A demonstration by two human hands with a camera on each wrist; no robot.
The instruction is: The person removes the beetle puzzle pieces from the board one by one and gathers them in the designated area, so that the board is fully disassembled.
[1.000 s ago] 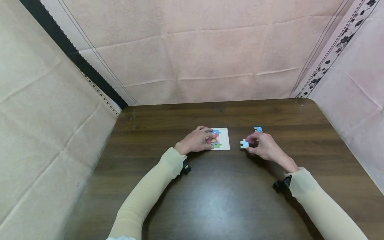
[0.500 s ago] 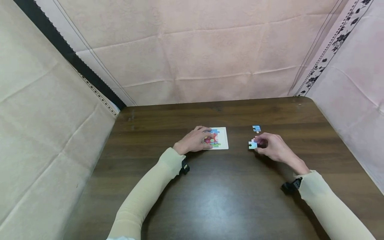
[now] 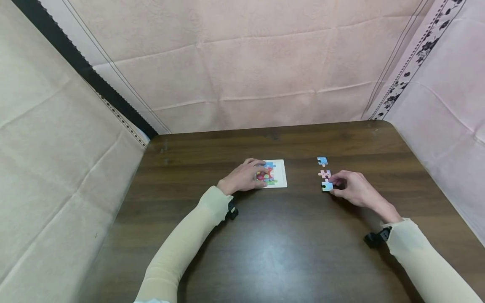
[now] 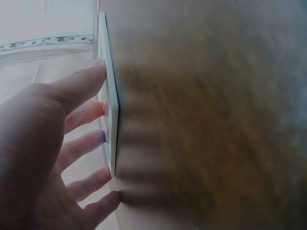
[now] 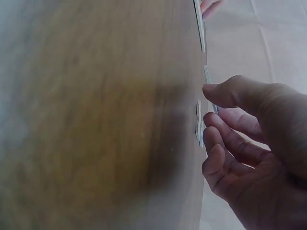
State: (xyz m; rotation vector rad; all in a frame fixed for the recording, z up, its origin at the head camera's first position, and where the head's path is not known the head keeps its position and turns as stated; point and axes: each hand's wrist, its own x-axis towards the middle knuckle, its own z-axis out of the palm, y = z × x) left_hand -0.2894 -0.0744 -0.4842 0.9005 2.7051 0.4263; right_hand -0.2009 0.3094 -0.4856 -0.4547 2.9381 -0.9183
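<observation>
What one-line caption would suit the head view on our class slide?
Left grip on the puzzle, right grip pinching one piece, two more pieces beyond on the table.

1. Head view's decently bright, mostly sharp, with a pale glare patch on the near tabletop (image 3: 235, 252).
2. Dark, soft-edged shadows lie beside both sleeves (image 3: 193, 235); light's probably overhead, but the source is out of frame.
3. Left wrist cam: hazy, cloth (image 4: 29, 19) nearly blown out, blurry finger shadows streaking the wood.
4. Right wrist cam: murky, wood grain smeared, one dark fuzzy shadow.
</observation>
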